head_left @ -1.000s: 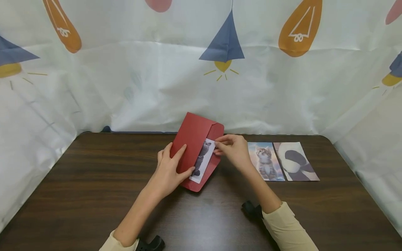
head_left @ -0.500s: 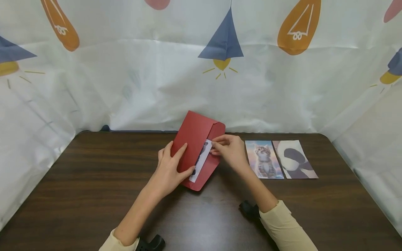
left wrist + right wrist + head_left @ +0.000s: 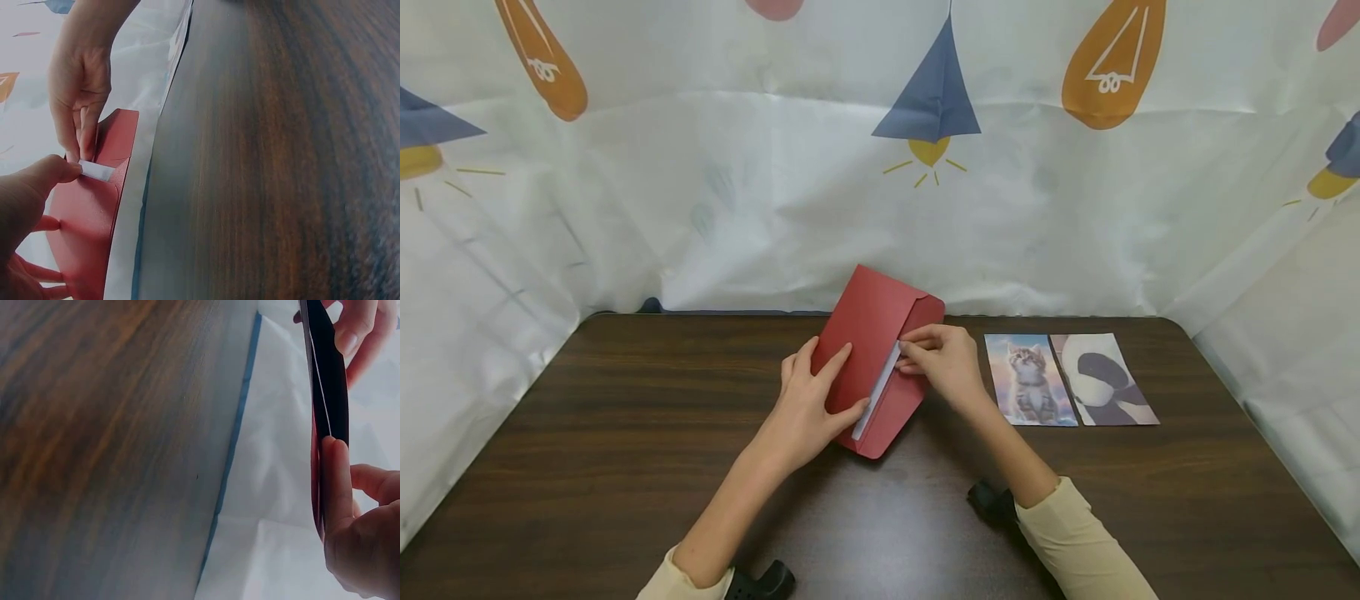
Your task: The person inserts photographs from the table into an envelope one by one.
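A red envelope is held at a slant over the middle of the table by my left hand. The left thumb lies by the envelope's opening, the other fingers spread over its face and left edge. Out of that opening shows a narrow white strip of a photo card; the rest of the card is hidden inside. My right hand pinches the upper end of this strip. In the right wrist view the envelope appears edge-on and dark, with the right fingertips at its opening.
Two photo cards lie side by side on the dark wooden table, right of my hands: a kitten card and a card with a grey and white close-up. Behind the table hangs a white patterned cloth.
The photo card has slid left into the envelope, its cat picture going out of sight until only a white strip shows. My right hand has moved slightly left with it.
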`<move>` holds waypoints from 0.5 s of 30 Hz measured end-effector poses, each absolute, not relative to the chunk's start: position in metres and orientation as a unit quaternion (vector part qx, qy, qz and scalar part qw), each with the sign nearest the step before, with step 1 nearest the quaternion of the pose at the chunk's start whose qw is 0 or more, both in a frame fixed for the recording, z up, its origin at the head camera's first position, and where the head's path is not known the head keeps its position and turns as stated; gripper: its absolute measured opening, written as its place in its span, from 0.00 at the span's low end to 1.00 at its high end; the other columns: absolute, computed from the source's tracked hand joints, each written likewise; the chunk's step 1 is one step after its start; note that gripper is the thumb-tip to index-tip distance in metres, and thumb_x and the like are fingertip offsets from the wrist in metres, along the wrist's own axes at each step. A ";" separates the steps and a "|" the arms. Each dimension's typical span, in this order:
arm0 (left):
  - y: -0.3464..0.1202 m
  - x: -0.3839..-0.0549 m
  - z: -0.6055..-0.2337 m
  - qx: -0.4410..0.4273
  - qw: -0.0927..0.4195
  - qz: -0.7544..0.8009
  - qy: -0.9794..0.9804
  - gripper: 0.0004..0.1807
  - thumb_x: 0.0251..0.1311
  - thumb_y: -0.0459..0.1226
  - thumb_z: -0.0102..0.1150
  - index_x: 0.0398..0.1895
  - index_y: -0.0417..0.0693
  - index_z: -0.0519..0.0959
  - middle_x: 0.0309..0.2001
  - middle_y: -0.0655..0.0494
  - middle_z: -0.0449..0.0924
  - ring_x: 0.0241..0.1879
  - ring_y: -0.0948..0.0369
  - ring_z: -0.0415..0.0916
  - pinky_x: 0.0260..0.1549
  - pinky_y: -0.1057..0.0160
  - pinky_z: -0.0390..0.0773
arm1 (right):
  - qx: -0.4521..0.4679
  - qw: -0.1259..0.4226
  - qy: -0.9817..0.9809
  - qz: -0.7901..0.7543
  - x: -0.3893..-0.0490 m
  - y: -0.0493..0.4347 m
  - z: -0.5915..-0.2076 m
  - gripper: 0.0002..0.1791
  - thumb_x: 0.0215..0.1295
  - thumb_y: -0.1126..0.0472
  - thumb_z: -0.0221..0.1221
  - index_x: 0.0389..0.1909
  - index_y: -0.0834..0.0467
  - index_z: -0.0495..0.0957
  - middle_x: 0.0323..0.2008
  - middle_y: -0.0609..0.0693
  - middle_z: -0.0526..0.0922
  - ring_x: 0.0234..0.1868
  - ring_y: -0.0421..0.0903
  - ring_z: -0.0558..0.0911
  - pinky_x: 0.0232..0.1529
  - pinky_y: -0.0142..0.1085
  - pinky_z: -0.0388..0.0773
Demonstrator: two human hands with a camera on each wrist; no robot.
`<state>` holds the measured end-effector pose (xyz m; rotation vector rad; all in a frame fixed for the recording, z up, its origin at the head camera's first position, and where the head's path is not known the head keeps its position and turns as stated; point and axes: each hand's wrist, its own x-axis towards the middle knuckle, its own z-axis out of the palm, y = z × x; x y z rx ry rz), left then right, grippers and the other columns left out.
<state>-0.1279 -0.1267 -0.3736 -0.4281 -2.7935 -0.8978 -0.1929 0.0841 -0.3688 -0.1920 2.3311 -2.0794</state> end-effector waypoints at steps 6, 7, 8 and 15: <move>-0.126 -0.127 -0.374 -0.148 0.093 -0.300 -0.938 0.39 0.62 0.39 0.75 0.75 0.38 0.72 0.75 0.29 0.57 0.68 0.34 0.58 0.51 0.40 0.84 | -0.065 0.009 0.746 -0.663 -0.192 0.083 -0.369 0.08 0.70 0.74 0.64 0.44 0.75 0.85 0.37 0.68 0.89 0.28 0.43 0.91 0.35 0.35 0.88; -0.126 -0.127 -0.375 -0.148 0.093 -0.300 -0.938 0.39 0.62 0.39 0.75 0.75 0.38 0.72 0.75 0.30 0.57 0.68 0.34 0.58 0.51 0.40 0.84 | -0.063 0.011 0.746 -0.663 -0.192 0.083 -0.369 0.08 0.70 0.74 0.64 0.44 0.75 0.85 0.37 0.68 0.89 0.28 0.43 0.91 0.35 0.35 0.88; -0.126 -0.127 -0.375 -0.148 0.094 -0.300 -0.938 0.39 0.62 0.39 0.75 0.75 0.38 0.72 0.75 0.30 0.57 0.68 0.34 0.58 0.51 0.40 0.84 | -0.062 0.013 0.745 -0.664 -0.192 0.083 -0.369 0.08 0.70 0.74 0.64 0.44 0.75 0.85 0.37 0.68 0.89 0.28 0.43 0.91 0.35 0.35 0.88; -0.126 -0.127 -0.375 -0.150 0.097 -0.299 -0.937 0.38 0.62 0.38 0.75 0.74 0.38 0.72 0.75 0.29 0.57 0.68 0.34 0.58 0.51 0.40 0.83 | -0.058 0.026 0.737 -0.673 -0.191 0.083 -0.368 0.08 0.70 0.74 0.63 0.45 0.75 0.85 0.38 0.68 0.89 0.29 0.42 0.90 0.36 0.35 0.88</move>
